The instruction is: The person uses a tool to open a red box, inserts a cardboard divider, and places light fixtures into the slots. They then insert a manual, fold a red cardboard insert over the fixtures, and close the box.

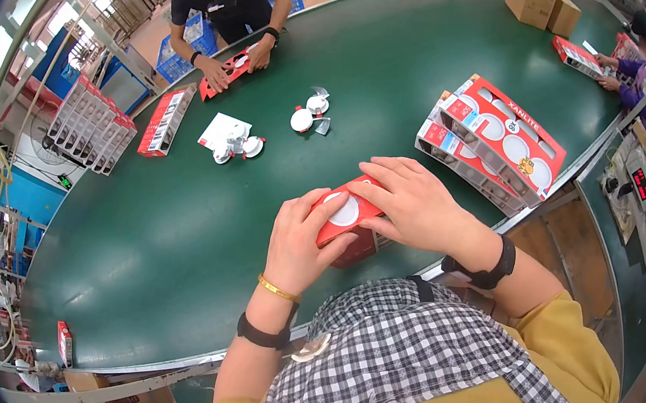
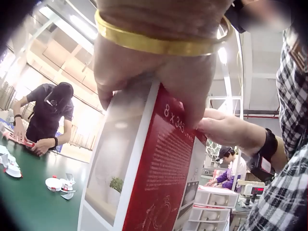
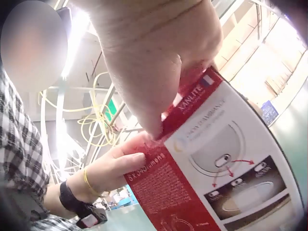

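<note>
A red and white printed box (image 1: 344,211) stands upright on the green table close to the person's body, its narrow red top with a white disc facing up. The left hand (image 1: 298,239) grips its near left end, fingers over the top edge and thumb on the side. Across the other end lies the right hand (image 1: 427,213), fingers over the top and thumb against the side. The left wrist view shows the box's red printed side (image 2: 161,168) below the left hand (image 2: 154,72). In the right wrist view the right hand (image 3: 154,62) holds the box's upper edge (image 3: 192,98).
Stacked XANLITE boxes (image 1: 502,139) stand at the right. White round lamps (image 1: 302,120) and a white sheet with more lamps (image 1: 226,133) lie beyond the hands. A red box (image 1: 166,121) and a row of boxes (image 1: 90,126) are at the left. Two people work across the table.
</note>
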A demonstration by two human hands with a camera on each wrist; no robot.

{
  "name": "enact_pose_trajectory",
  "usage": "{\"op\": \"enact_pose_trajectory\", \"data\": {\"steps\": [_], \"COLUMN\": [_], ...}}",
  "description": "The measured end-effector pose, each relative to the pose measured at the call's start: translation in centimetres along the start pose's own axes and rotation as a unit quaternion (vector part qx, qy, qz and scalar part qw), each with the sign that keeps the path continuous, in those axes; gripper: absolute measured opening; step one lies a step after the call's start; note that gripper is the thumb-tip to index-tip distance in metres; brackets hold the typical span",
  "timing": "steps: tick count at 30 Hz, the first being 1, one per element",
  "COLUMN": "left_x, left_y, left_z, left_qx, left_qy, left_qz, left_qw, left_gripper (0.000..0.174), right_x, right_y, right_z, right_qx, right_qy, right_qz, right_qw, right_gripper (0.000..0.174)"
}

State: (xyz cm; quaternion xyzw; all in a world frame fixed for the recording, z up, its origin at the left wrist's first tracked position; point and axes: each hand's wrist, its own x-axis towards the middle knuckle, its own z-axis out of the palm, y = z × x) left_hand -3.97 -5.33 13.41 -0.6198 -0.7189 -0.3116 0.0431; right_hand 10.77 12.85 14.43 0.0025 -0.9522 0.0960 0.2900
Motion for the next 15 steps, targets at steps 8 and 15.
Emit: {"op": "enact_pose_trajectory", "data": {"steps": [8, 15], "left_x": [-1.9, -17.0], "left_y": [-5.5, -18.1], "left_z": [-2.8, -10.0], "left_qx": [-0.028, -0.274], "left_qy": [0.005, 0.223], "left_qz": [-0.098, -0.373], "left_qw": [0.995, 0.858], "left_gripper": [0.061, 0.056], "right_x": [-0.8, -11.5], "right_y": [1.9, 7.7], "right_z": [-0.6, 5.7], "right_qx": [0.053, 0.121], "right_qy": [0.088, -0.101], "right_qz": [0.071, 0.244], "right_qw": [0.992, 0.957], "right_gripper": [0.041, 0.043]}}
